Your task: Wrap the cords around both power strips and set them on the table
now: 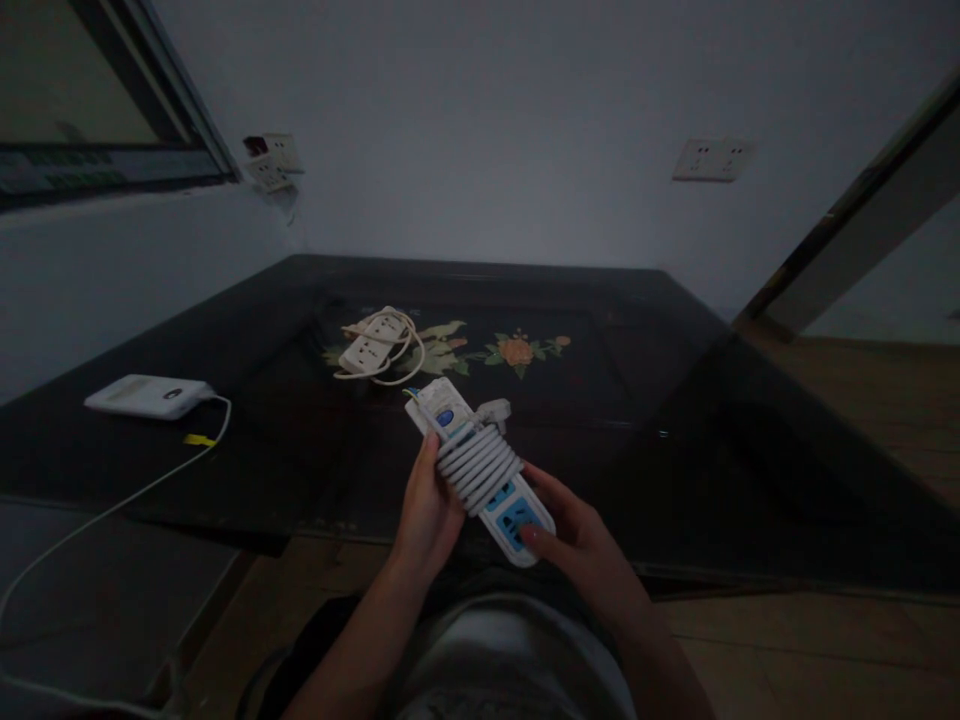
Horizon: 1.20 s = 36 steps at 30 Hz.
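Both hands hold a white power strip [534,512] with blue socket faces, tilted above the near edge of the table. Its grey-white cord [480,468] is wound several times around the middle, and the plug [493,410] sticks out beside the far end. My left hand [431,510] grips the strip from the left side, with its fingers partly hidden under it. At the near right end, my right hand [574,530] has the thumb on a blue socket face and the fingers along the edge. Beyond them lies a second white power strip [373,342] with a loosely coiled cord.
The dark glossy table [637,350] has a painted flower pattern [517,350]. A white box-like device [150,396] with a white cable [112,510] lies at left, beside a yellow tag [199,440]. Wall sockets [712,160] are at right, with more sockets [270,170] at left.
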{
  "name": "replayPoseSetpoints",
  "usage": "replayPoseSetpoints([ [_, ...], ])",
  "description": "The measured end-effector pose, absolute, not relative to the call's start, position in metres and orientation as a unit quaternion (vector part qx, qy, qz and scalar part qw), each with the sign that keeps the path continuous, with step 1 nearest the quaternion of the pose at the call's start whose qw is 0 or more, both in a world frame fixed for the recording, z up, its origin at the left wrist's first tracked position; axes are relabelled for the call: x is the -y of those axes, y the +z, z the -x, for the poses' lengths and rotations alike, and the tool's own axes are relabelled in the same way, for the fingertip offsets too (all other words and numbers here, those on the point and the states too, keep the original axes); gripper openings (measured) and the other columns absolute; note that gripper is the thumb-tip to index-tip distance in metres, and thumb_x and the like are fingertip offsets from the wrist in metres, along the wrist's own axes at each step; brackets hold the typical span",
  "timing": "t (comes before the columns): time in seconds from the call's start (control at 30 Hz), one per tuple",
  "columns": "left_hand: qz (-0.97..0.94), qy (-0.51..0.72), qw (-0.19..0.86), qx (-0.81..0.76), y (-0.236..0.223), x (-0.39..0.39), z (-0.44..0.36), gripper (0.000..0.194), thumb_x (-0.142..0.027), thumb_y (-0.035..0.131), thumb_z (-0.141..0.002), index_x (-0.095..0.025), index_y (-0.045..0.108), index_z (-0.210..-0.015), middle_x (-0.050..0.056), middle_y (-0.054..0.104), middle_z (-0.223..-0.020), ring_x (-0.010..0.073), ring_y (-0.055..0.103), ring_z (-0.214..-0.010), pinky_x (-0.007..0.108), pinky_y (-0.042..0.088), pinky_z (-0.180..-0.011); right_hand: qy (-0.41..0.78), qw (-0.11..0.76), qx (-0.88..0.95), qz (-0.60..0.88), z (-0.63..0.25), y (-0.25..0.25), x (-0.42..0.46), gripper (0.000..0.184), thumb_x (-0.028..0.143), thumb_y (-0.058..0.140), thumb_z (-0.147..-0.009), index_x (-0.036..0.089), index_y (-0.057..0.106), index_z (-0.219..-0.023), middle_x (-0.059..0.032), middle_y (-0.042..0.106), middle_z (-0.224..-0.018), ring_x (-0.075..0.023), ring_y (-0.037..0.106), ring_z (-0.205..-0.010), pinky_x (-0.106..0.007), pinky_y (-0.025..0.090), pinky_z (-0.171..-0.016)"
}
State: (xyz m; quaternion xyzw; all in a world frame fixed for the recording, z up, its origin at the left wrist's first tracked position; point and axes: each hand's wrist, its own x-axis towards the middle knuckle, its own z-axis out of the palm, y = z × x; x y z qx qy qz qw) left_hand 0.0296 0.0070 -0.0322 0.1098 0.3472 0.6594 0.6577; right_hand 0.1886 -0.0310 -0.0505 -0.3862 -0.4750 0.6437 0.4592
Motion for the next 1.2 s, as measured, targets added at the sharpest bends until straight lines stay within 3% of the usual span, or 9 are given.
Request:
replayPoseSetpoints([
  [0.1, -0.125, 0.653, 0.661, -0.348, -0.036, -0.005, -0.03, 0.026, -0.034, 0.068, -0.08, -0.016, 0.065, -0.099, 0.003, 0.072, -0.093, 0.0165, 0.068, -0.082, 0.024, 0.055, -0.07, 0.658, 0.445, 0.469, 0.387, -0.187, -0.051, 0.034, 0.061, 0.032, 0.075, -0.073, 0.022, 0.054, -0.129, -0.0094, 0.061, -0.129, -0.0248, 0.059, -0.116, -0.043, 0.046, -0.099],
  [0.23, -0.182, 0.644, 0.662, -0.336, -0.041, -0.004, -0.028, 0.05, -0.033, 0.085, -0.058, -0.018, 0.063, -0.101, 0.002, 0.071, -0.089, 0.0168, 0.067, -0.077, 0.022, 0.055, -0.063, 0.649, 0.433, 0.471, 0.411, -0.187, -0.052, 0.037, 0.06, 0.033, 0.073, -0.075, 0.021, 0.052, -0.13, -0.0109, 0.057, -0.133, -0.0259, 0.056, -0.12, -0.043, 0.043, -0.103],
  [0.37, -0.189, 0.637, 0.659, -0.351, -0.037, -0.004, -0.031, 0.054, -0.035, 0.088, -0.054, -0.019, 0.063, -0.099, 0.002, 0.071, -0.086, 0.0163, 0.066, -0.072, 0.023, 0.056, -0.061, 0.583, 0.446, 0.518, 0.439, -0.183, -0.052, 0.04, 0.067, 0.031, 0.068, -0.078, 0.025, 0.041, -0.139, -0.0109, 0.051, -0.137, -0.0253, 0.054, -0.121, -0.043, 0.043, -0.102],
  [0.47, -0.178, 0.648, 0.65, -0.355, -0.033, -0.005, -0.034, 0.055, -0.035, 0.089, -0.051, -0.018, 0.063, -0.096, 0.001, 0.07, -0.085, 0.0153, 0.066, -0.073, 0.024, 0.057, -0.066, 0.483, 0.447, 0.584, 0.476, -0.178, -0.052, 0.041, 0.081, 0.027, 0.073, -0.073, 0.027, 0.033, -0.143, -0.0104, 0.042, -0.143, -0.0264, 0.045, -0.13, -0.045, 0.037, -0.107],
  [0.6, -0.182, 0.663, 0.633, -0.356, -0.033, -0.004, -0.036, 0.055, -0.036, 0.088, -0.053, -0.019, 0.062, -0.098, 0.001, 0.07, -0.087, 0.0147, 0.066, -0.078, 0.024, 0.056, -0.071, 0.365, 0.438, 0.65, 0.502, -0.172, -0.058, 0.038, 0.092, 0.021, 0.079, -0.063, 0.026, 0.031, -0.142, -0.0101, 0.035, -0.148, -0.0275, 0.033, -0.137, -0.046, 0.03, -0.112],
  [0.83, -0.24, 0.625, 0.637, -0.382, -0.042, 0.001, -0.04, 0.068, -0.043, 0.083, -0.06, -0.021, 0.054, -0.118, 0.006, 0.069, -0.107, 0.0221, 0.066, -0.097, 0.032, 0.055, -0.083, 0.316, 0.389, 0.687, 0.527, -0.182, -0.057, 0.037, 0.082, 0.018, 0.068, -0.07, 0.023, 0.029, -0.142, -0.0116, 0.049, -0.139, -0.0267, 0.053, -0.123, -0.043, 0.046, -0.1],
  [1.1, -0.487, 0.551, 0.593, -0.328, -0.06, -0.008, -0.042, 0.085, -0.049, 0.079, -0.064, -0.02, 0.04, -0.134, 0.014, 0.055, -0.133, 0.0306, 0.053, -0.122, 0.041, 0.046, -0.101, 0.245, 0.507, 0.659, 0.499, -0.205, -0.065, 0.027, 0.072, 0.015, 0.065, -0.066, 0.02, 0.037, -0.132, -0.0116, 0.055, -0.127, -0.0236, 0.057, -0.115, -0.035, 0.049, -0.095],
  [1.2, -0.607, 0.492, 0.483, -0.396, -0.066, -0.01, -0.033, 0.07, -0.04, 0.068, -0.078, -0.023, 0.038, -0.139, 0.012, 0.048, -0.141, 0.0261, 0.045, -0.131, 0.044, 0.035, -0.11, 0.181, 0.517, 0.629, 0.552, -0.224, -0.058, 0.009, 0.068, 0.019, 0.065, -0.067, 0.018, 0.04, -0.131, -0.0129, 0.055, -0.125, -0.025, 0.057, -0.113, -0.038, 0.049, -0.095],
])
